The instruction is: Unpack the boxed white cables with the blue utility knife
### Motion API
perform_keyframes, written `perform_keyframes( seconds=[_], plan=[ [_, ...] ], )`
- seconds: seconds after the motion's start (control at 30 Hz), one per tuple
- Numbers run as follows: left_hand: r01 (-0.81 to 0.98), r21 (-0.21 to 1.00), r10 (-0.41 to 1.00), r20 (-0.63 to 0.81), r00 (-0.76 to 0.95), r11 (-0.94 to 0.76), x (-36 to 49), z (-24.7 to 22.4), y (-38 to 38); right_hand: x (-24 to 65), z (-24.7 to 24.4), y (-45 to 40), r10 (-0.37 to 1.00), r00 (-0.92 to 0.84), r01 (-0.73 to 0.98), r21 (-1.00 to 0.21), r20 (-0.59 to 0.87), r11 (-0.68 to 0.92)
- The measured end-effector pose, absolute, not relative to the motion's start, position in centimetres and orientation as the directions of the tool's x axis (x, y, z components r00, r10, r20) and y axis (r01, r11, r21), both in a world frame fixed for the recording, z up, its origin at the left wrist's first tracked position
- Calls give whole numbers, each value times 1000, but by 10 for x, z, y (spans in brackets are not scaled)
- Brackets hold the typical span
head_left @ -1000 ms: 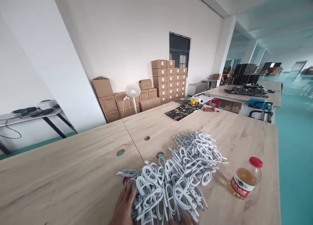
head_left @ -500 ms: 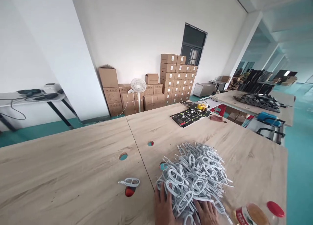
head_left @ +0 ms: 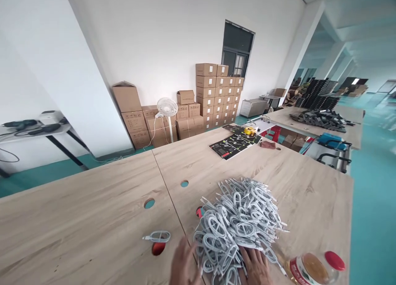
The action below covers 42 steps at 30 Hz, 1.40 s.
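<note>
A big heap of coiled grey-white charging cables [head_left: 238,219] lies on the wooden table. My left hand [head_left: 184,264] is just left of the heap, slightly blurred, fingers raised and apart, with nothing seen in it. Against the heap's near right side rests my right hand [head_left: 256,266], its fingers stretched out and the tips partly among the coils. One single coiled cable [head_left: 158,236] lies apart on the left, by a round hole in the tabletop.
A bottle with a red cap [head_left: 315,268] stands at the near right. Further back are black printed sheets [head_left: 233,144] with a yellow tape roll [head_left: 250,130] on them. Cardboard boxes [head_left: 213,93] and a white fan [head_left: 167,107] stand by the wall.
My left hand has come away from the cable heap and moved left. The right hand stays at the heap's near side. The camera view has shifted slightly.
</note>
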<state>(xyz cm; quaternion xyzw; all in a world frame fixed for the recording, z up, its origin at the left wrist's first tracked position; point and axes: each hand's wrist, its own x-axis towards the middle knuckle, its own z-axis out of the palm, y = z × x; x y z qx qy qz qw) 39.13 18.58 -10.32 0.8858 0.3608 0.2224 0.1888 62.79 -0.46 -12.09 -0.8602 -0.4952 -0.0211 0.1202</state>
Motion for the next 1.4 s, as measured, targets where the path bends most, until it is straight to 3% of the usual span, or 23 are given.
perform_keyframes(
  seconds=[0.1,0.17,0.57,0.67,0.77,0.87,1.13,1.4],
  plan=[
    [749,432,859,350,374,-502,371,-90,221,629,-124,-4,855,500,861,-180,133,-476],
    [786,406,874,348,338,-466,370,-84,239,629,-126,-5,860,495,865,-171,125,-472],
    [562,506,752,362,550,-655,422,-87,234,630,-144,-5,858,460,888,-109,230,-447],
    [454,635,748,321,580,-625,426,-86,221,628,-142,-2,845,476,880,-124,244,-459],
    [305,832,806,253,535,-464,439,-89,202,626,-139,0,835,484,875,-154,262,-459],
    [155,915,801,233,551,-373,460,-91,183,626,-135,0,833,479,878,-164,276,-451],
    [226,865,753,230,617,-449,507,-78,158,637,-139,-11,859,420,907,-149,294,-393],
    [163,850,719,304,625,-501,561,-77,162,641,-149,-13,789,470,881,-157,395,-446]
  ],
)
